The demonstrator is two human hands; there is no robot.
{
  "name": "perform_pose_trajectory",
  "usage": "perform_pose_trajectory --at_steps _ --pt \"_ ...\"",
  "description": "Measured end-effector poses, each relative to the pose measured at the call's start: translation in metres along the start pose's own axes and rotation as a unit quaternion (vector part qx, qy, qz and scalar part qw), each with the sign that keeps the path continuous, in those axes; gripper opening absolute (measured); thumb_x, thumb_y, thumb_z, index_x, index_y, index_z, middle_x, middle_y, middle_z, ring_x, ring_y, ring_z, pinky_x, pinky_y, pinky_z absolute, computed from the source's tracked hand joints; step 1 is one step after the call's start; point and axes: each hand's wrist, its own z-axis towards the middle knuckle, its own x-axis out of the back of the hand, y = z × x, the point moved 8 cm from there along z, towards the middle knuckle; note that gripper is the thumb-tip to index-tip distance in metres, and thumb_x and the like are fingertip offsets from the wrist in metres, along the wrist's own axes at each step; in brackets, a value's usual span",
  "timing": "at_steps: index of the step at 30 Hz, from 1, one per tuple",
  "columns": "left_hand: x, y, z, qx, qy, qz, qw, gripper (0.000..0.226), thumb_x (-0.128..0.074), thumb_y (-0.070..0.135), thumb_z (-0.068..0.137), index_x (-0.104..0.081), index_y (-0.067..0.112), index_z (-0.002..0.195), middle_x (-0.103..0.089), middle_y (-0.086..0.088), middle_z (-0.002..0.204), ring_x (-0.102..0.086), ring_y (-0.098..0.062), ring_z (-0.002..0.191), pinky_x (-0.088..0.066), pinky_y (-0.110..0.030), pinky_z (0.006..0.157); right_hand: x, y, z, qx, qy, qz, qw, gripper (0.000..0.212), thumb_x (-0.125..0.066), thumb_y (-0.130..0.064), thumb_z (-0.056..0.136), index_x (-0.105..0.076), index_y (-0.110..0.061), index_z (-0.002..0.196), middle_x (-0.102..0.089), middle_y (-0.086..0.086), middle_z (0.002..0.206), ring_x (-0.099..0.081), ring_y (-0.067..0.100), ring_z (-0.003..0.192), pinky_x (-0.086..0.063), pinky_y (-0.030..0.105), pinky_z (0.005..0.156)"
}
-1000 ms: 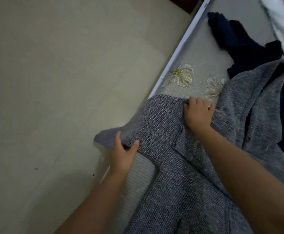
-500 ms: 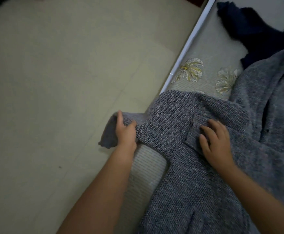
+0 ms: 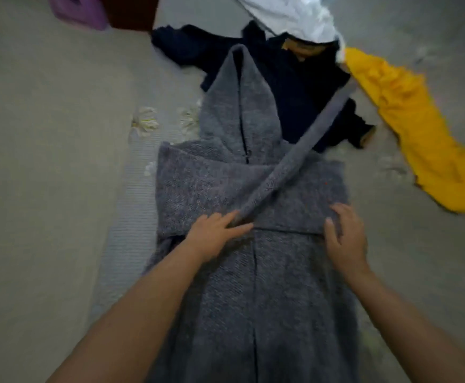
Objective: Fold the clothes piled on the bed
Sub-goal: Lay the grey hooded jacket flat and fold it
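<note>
**A:** So we've got the grey knit hoodie [image 3: 242, 272] laid out flat down the middle of the bed [image 3: 419, 272], hood pointing to 12 o'clock. One sleeve [image 3: 295, 161] runs diagonally across the chest, from about 1 o'clock down to the centre. Our left hand [image 3: 214, 236] sits on the cuff end of that sleeve with the fingers stretched out. We can't tell if the thumb is pinching underneath, it's too blurry there. Our right hand [image 3: 346, 239] is spread wide and flat on the folded-over band at 3 o'clock, just pressing it down.

**B:** How do we reckon it'll handle?

**A:** Thick, soft, floppy knit. Probably a bit heavy for its size, not slippery at all, nothing fragile. It should stay where we put it but won't hold a sharp crease, so we'd smooth each fold with flat palms. For the next fold we'd grab both sides near the hem, down at 6 o'clock, and bring it up towards the hood.

**B:** And the rest?

**A:** Still a pile up top: a navy garment [image 3: 295, 78] under the hood at 12, a white one [image 3: 289, 15] behind it, a yellow one [image 3: 419, 128] out at 2 o'clock. All unfolded, so we're early on.
</note>
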Motion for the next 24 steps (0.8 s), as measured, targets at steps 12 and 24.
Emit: perform_pose_trajectory --at_steps 12,24 --pt "-0.022 -0.022 -0.001 0.218 0.032 -0.041 0.975 0.054 -0.038 0.032 0.097 -0.017 0.023 0.146 -0.023 0.005 0.150 -0.025 -0.020 0.135 -0.025 -0.036 0.107 -0.051 0.051 0.016 0.153 -0.202 -0.173 0.952 0.046 -0.076 -0.003 0.061 -0.064 0.002 0.105 -0.064 0.022 0.108 -0.061 0.043 0.099 -0.052 0.056 0.076" --pt "0.012 -0.098 0.027 0.219 0.231 -0.131 0.939 0.060 -0.031 0.045 0.088 -0.059 0.001 0.117 -0.060 -0.018 0.117 -0.056 -0.037 0.108 -0.045 -0.049 0.088 -0.089 0.067 0.130 0.219 -0.192 -0.320 0.902 0.029 -0.056 -0.006 0.068 -0.071 -0.001 0.092 -0.067 0.021 0.102 -0.064 0.042 0.094 -0.049 0.053 0.079"
